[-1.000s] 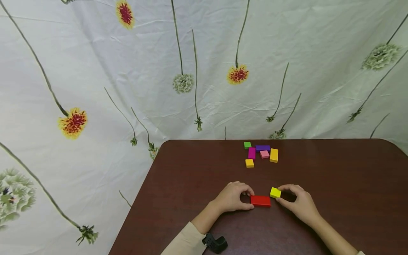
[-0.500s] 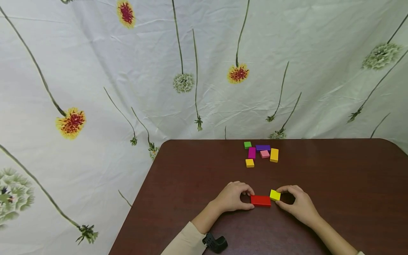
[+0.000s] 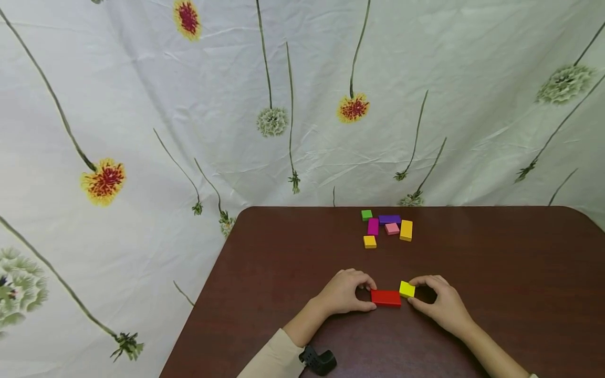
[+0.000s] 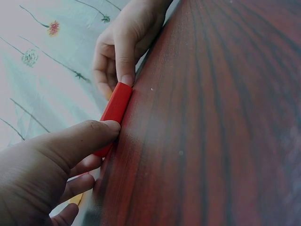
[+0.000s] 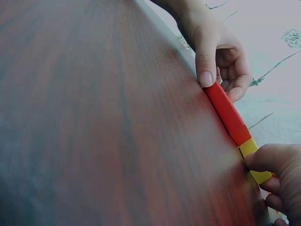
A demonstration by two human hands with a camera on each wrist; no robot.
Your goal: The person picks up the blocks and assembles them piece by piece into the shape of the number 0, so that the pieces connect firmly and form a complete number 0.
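A flat red block (image 3: 386, 298) lies on the dark table, its left end pinched between the thumb and fingers of the left hand (image 3: 344, 293). Against its right end, set slightly farther back, is a small bright yellow block (image 3: 407, 289). The right hand (image 3: 442, 304) grips that block from the right with thumb and index finger. In the right wrist view the red block (image 5: 227, 112) and the yellow block (image 5: 254, 162) appear end to end. The left wrist view shows the left thumb on the near side of the red block (image 4: 116, 104).
Farther back on the table (image 3: 293, 247) lie green (image 3: 366, 215), purple (image 3: 389, 219), magenta (image 3: 373, 227), pink (image 3: 392, 229), orange-yellow (image 3: 406, 230) and small yellow (image 3: 369, 242) blocks. A floral cloth (image 3: 227, 79) hangs behind. A black device (image 3: 319, 361) is on the left wrist.
The right hand has brought the small yellow block slightly toward the person, alongside the red block's right end. The left hand and red block have hardly moved.
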